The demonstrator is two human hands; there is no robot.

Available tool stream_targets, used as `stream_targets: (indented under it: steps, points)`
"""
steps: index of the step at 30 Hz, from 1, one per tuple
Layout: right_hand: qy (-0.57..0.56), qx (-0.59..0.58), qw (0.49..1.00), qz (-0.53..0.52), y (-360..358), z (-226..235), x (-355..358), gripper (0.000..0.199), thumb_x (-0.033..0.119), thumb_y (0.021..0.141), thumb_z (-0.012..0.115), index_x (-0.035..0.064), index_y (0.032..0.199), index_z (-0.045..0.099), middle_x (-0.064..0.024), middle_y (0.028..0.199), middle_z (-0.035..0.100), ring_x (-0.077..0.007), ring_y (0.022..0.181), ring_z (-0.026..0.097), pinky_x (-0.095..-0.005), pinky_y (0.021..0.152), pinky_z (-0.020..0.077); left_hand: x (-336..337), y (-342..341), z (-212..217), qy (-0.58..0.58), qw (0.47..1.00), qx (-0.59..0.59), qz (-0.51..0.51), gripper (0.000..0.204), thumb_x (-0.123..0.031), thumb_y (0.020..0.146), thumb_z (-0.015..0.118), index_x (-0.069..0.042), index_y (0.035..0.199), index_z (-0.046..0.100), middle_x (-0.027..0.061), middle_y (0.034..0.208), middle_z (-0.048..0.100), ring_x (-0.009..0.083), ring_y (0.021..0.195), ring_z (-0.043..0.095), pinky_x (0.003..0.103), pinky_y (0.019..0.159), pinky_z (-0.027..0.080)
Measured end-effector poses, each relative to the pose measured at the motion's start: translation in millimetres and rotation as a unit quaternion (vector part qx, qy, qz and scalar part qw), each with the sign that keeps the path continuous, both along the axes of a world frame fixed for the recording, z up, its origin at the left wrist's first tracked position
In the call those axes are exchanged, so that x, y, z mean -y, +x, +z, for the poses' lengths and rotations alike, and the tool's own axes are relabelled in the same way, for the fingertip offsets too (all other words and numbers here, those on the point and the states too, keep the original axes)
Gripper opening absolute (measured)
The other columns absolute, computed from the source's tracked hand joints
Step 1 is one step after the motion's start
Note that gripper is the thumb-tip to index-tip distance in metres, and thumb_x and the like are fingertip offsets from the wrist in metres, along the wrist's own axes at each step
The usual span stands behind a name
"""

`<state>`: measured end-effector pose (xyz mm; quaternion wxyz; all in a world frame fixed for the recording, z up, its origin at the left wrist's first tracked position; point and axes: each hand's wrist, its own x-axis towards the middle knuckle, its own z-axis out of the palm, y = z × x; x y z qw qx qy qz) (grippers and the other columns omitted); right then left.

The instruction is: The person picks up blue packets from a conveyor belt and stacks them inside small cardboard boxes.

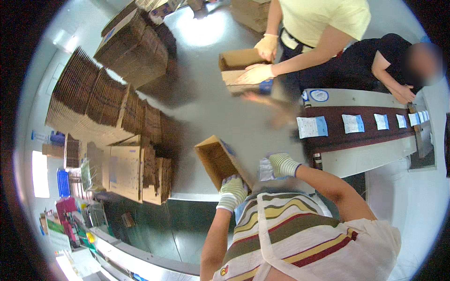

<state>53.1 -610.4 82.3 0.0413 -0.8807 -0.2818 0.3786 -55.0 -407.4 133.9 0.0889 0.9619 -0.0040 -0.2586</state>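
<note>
An open cardboard box [218, 159] stands tilted to the left in front of me on the grey table. My left hand [233, 191], in a green-and-white striped glove, grips the near end wall, its fingers over the rim. To the right of the box, a white packet [266, 169] lies near the table's front edge. My right hand [284, 165], in a matching glove, is closed on the packet's right side, hiding part of it and the fingertips.
Flattened cartons [89, 98] are stacked along the left. A dark conveyor belt [335, 140] at right carries several white-and-blue packets [313, 127]. Across the table, a co-worker's gloved hands [258, 74] hold another open box [229, 77]. Another person leans over the belt's far end.
</note>
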Motion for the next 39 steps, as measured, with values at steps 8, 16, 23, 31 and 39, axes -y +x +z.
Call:
stream_targets:
  steps: [8,16,23,31,39]
  points:
    - [0.661,-0.04,0.748,-0.053,-12.3,113.0,-22.2,0.041,0.009,0.082,0.059,0.0046,0.122,0.05,-0.0066,0.115,0.058,-0.0184,0.107,0.055,-0.0335,0.092,0.0474,31.3,8.9,53.9,-0.134,0.991,-0.018,0.023,0.046,-0.028,0.081,0.053,-0.01,0.123,0.052,0.0222,0.123,0.051,0.0378,0.115,0.047,0.044,0.099,0.036]
    - [0.352,0.128,0.927,0.007,-21.6,137.1,-71.8,0.062,0.037,0.065,0.073,0.0024,0.112,0.055,-0.0185,0.109,0.06,-0.0319,0.109,0.054,-0.0447,0.111,0.0204,47.3,-14.7,48.4,-0.069,0.997,0.011,0.02,0.041,-0.027,0.082,0.05,-0.001,0.112,0.055,0.0243,0.11,0.058,0.0388,0.098,0.057,0.046,0.089,0.043]
    - [0.142,0.234,0.948,0.163,-37.1,112.4,-88.2,0.034,0.021,0.091,0.039,0.0027,0.115,0.055,-0.015,0.119,0.058,-0.024,0.114,0.052,-0.0513,0.112,0.0133,40.1,-26.9,70.5,-0.063,0.993,0.052,-0.084,0.029,-0.028,0.078,0.056,-0.006,0.094,0.065,0.0204,0.094,0.064,0.0352,0.086,0.061,0.044,0.08,0.047]
    - [0.182,0.321,0.914,0.171,-44.1,142.4,-75.7,0.087,0.047,0.056,0.076,0.0013,0.126,0.049,-0.0162,0.127,0.05,-0.0337,0.13,0.031,-0.0497,0.111,0.0133,-11.1,34.5,91.0,-0.053,0.931,0.358,0.054,0.02,-0.018,0.087,0.048,-0.007,0.1,0.056,0.0178,0.086,0.063,0.0334,0.08,0.062,0.042,0.071,0.049]
    - [0.325,0.178,0.927,-0.062,-46.8,124.2,33.6,0.067,0.052,0.074,0.064,0.0027,0.117,0.051,-0.02,0.119,0.051,-0.0375,0.113,0.046,-0.0466,0.097,0.0368,-29.0,39.4,-55.2,0.045,0.99,0.124,-0.043,0.054,-0.032,0.081,0.054,-0.009,0.129,0.047,0.0177,0.113,0.06,0.0325,0.102,0.059,0.04,0.092,0.044]
